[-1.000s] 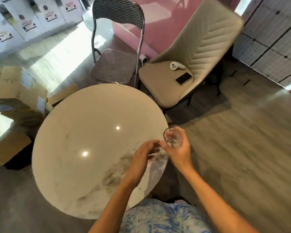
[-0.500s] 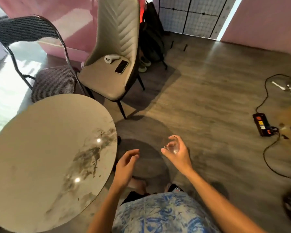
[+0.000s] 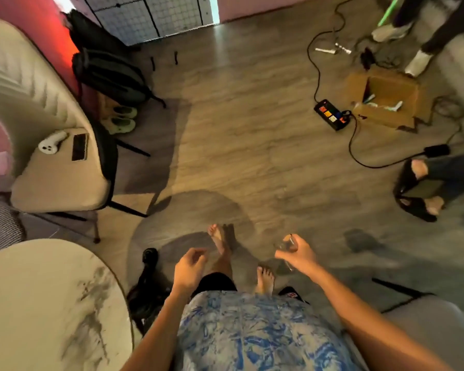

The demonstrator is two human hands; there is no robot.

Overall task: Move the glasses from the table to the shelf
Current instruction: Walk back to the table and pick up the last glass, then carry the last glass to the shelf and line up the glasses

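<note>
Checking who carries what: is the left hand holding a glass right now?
No. The left hand is loosely curled and holds nothing, while the right hand holds the clear glass above the floor.

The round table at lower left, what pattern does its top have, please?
Off-white marble with dark grey veining on the table, in the head view.

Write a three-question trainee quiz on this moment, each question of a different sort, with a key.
1. True or false: the glass is standing on the table.
2. Which hand holds the glass? A. left hand B. right hand C. both
3. Fill in: the phone lies on the seat of the ____.

Key: 1. false, it is carried above the floor. 2. B. 3. chair.
</note>
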